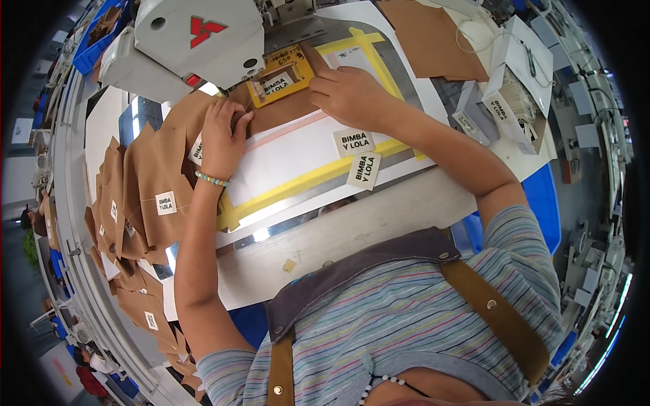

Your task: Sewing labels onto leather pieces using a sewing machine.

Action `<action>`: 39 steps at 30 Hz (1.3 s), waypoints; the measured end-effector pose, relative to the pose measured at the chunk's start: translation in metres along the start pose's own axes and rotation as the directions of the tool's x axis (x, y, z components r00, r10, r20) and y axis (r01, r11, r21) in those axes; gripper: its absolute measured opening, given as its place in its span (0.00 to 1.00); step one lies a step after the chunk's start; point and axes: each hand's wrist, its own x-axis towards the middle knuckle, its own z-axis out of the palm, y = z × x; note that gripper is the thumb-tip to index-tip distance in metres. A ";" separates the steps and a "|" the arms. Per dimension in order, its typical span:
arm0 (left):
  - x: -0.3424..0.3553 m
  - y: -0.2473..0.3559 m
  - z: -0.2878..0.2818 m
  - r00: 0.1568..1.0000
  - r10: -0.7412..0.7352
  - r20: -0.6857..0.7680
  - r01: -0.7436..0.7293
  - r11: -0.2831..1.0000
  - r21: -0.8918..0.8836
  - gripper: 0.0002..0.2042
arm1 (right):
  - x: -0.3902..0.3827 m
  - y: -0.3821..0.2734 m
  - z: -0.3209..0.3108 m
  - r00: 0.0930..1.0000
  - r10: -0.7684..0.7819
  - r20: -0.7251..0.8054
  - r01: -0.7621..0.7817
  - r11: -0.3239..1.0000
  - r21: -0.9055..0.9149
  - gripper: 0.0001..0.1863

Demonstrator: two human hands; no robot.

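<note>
Under the sewing machine head (203, 40) lies a brown flat piece (291, 108), with a yellow template (296, 80) on it. Through the template's window shows a white label (277, 84) with dark print. My right hand (349, 99) has bent fingers gripping the template's right edge. Left of the template, my left hand (225, 132) is closed, its fingers curled at the edge of brown material; the fingertips are partly hidden. Below them is a white sheet edged with yellow tape (291, 191). Two loose labels (353, 142) overlap its front edge.
Brown pieces with sewn-on labels (157, 183) hang in a chain at the left. More brown pieces (433, 40) are stacked at the back right. A white box of labels (518, 95) stands at the right, beside a small tray (476, 111). A blue bin (542, 203) sits below the table edge.
</note>
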 end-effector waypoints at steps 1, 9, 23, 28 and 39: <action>-0.003 0.003 -0.003 1.000 -0.015 0.028 0.015 0.999 -0.029 0.07 | -0.001 0.000 0.000 1.000 0.009 -0.003 -0.009 1.000 0.021 0.07; -0.033 0.028 -0.035 0.993 0.089 0.081 -0.092 0.995 0.042 0.08 | -0.020 0.003 -0.032 0.987 0.147 0.067 -0.160 0.948 0.274 0.05; -0.035 0.047 -0.030 0.929 -0.237 0.283 0.349 0.817 -0.460 0.06 | -0.004 -0.002 -0.003 0.999 -0.016 -0.038 0.019 0.997 0.077 0.17; -0.036 0.053 -0.062 0.904 -0.010 0.428 0.129 0.959 -0.251 0.06 | -0.010 -0.027 -0.026 0.984 -0.164 0.075 0.150 0.975 0.164 0.11; -0.059 0.034 -0.131 0.953 -0.111 0.281 0.044 0.971 0.233 0.12 | -0.043 -0.009 -0.062 0.991 0.108 0.082 -0.123 0.969 0.216 0.07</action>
